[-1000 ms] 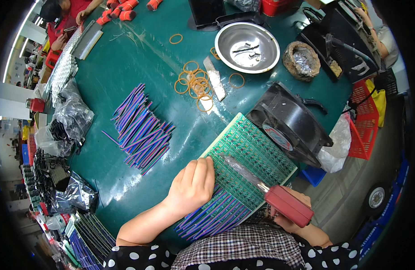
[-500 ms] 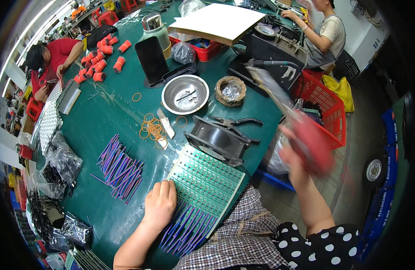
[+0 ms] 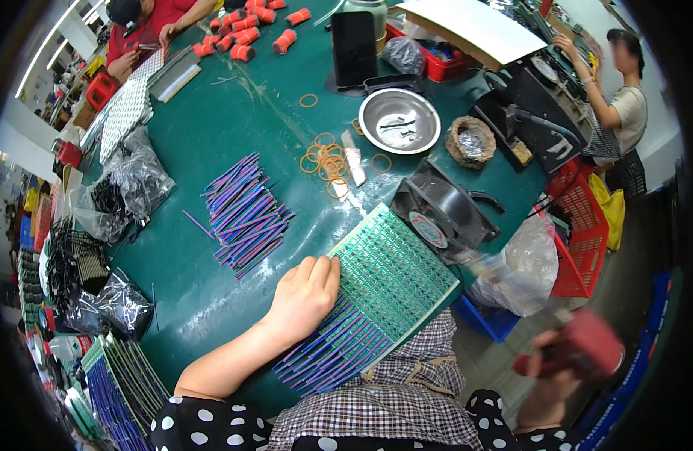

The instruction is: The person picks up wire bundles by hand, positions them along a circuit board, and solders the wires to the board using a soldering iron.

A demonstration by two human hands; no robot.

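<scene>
My left hand (image 3: 307,295) presses curled fingers on the left edge of a green circuit board panel (image 3: 399,274). Blue and purple wires (image 3: 335,353) lie side by side across the panel's near part, their ends sticking out past its left edge. Off to the lower right, apart from the panel, my right hand (image 3: 551,376) grips a red gun-shaped tool (image 3: 591,346). Motion smears the tool's front, which points up and left. A black cooling fan (image 3: 440,207) stands against the panel's far edge. Left of the panel lies a pile of loose blue and purple wires (image 3: 249,218).
Rubber bands (image 3: 325,159), a metal bowl (image 3: 399,124) and a rough brown bowl (image 3: 470,141) sit beyond the panel. A phone (image 3: 354,49) stands behind. Red crates (image 3: 587,233) flank the table's right side. Two other people work across the table.
My right hand has swung the red tool down and to the right, away from the fan. The view has turned, shifting the table's contents. My left hand stays at the panel's edge.
</scene>
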